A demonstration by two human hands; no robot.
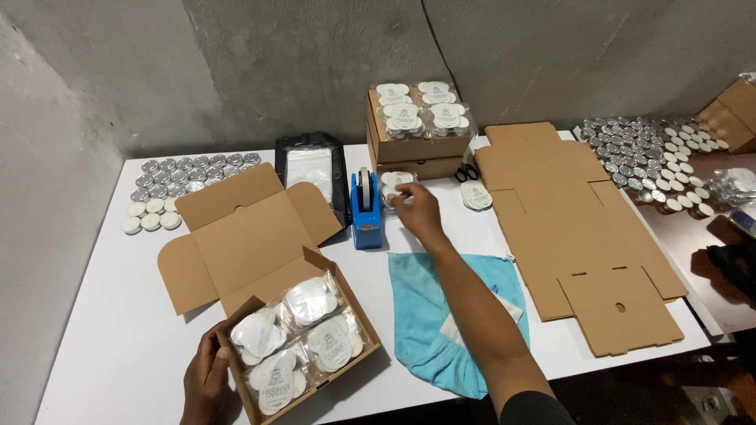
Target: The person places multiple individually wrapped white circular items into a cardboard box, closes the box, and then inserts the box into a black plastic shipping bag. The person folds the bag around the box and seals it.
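A smooth white bench (118,330) stands against rough grey concrete walls that meet in a corner at the left. The left hand (206,382) grips the near-left corner of an open brown corrugated cardboard box (236,252), fingers closed round its wall; the box sits at the front of the bench, its lid flaps thrown back, and holds clear plastic packs of round white candles (303,334) laid side by side. The right hand (417,212) reaches across to a small clear pack of white candles (394,182) lying just beside a blue tape dispenser (365,212), fingertips closing narrowly on it. Under the forearm lies a crumpled light-blue cloth bag (429,315). To the right, a flat unfolded cardboard blank (567,220) lies matte and creased. At the back stands a closed cardboard box topped with more packs (417,130). Loose silver-cupped tealights (189,169) cluster at far left.
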